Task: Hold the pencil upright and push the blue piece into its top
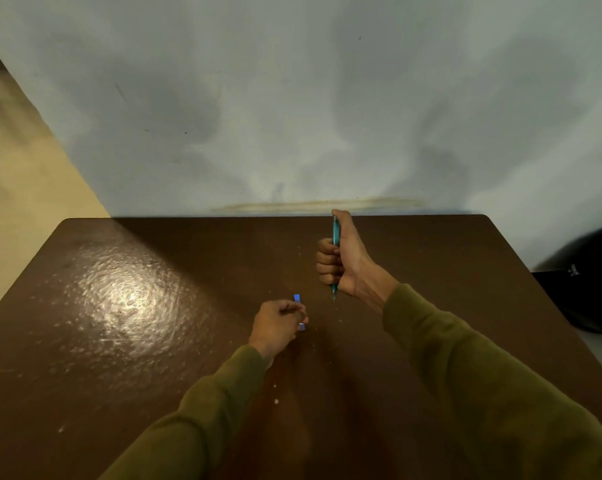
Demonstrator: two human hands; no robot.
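Two olive-green sleeves (483,393) reach in from the lower edge, nearest the camera, over a dark brown bench (136,341). The right hand (341,258) grips a teal pen (334,237) in a closed fist, fingers wrapped round the barrel and the thumb lying up along it toward the top end. The pen stands nearly upright, slim and glossy, its upper part showing above the curled fingers and its thin tip (333,298) poking out below the heel of the hand, pointing down at the bench; whether it touches the surface cannot be told. The left hand (278,327), lower and to the left, pinches a small blue piece (297,298), seen at the fingertips and again just under them; its shape is too small to tell. The bench top is glossy, with a bright glare patch (126,299) on its left and pale specks. Behind it rises a grey-white wall (292,98). A dark object (590,282) sits at the right edge.
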